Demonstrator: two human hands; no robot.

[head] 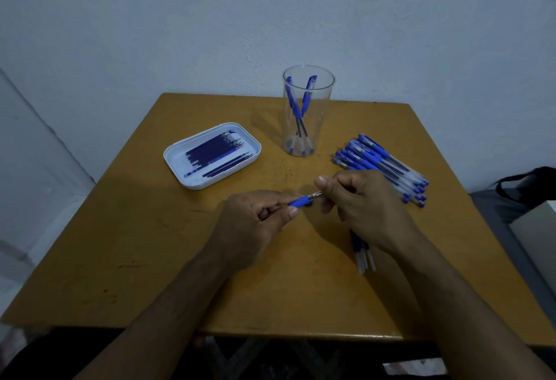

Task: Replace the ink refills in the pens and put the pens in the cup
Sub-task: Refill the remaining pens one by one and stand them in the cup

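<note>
Over the middle of the brown table (pixel 150 259), my left hand (pixel 255 229) grips a pen by its blue grip section (pixel 299 201). My right hand (pixel 364 202) pinches the metal tip end of that same pen (pixel 317 194) between thumb and fingers. The pen's barrel is hidden inside my left hand. A clear plastic cup (pixel 307 109) stands at the back of the table with two blue pens inside. A white tray (pixel 183 151) at the left holds several dark blue ink refills (pixel 213 151).
A pile of several blue-capped pens (pixel 382 166) lies to the right of the cup. A few more pens or barrels (pixel 362 255) lie under my right wrist. A dark bag (pixel 526 187) sits off the table's right edge. A wall stands right behind the table.
</note>
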